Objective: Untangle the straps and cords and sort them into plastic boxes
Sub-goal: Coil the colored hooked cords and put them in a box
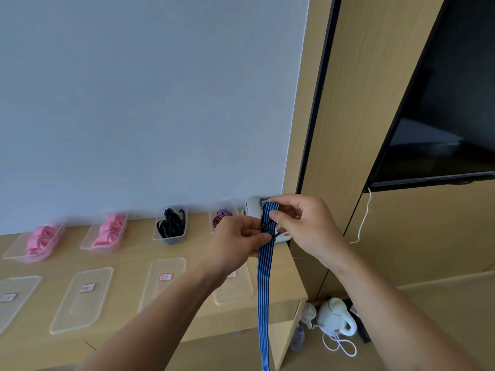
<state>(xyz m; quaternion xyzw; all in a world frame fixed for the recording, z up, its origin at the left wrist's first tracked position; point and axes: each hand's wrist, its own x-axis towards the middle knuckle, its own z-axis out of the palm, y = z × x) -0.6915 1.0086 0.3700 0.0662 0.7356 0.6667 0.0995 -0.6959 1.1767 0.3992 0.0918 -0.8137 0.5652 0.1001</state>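
A blue strap with black stripes [265, 285] hangs from both my hands, down past the desk's right end and out of the frame's bottom. My left hand [238, 239] pinches it at its black metal hook [270, 228]. My right hand [302, 223] pinches the strap's folded top end just above. Along the wall stand four clear plastic boxes: two hold pink straps [42, 238] [108, 231], one holds black cords [171, 223], and one holds a red-striped and a purple strap [221, 218].
Several clear lids with red-edged labels [80, 298] [163, 282] lie in a row on the wooden desk [126, 253]. A white phone [254, 206] sits behind my hands. On the floor to the right stand a white kettle [336, 315] and its cord. A dark TV [442, 116] hangs on the right wall.
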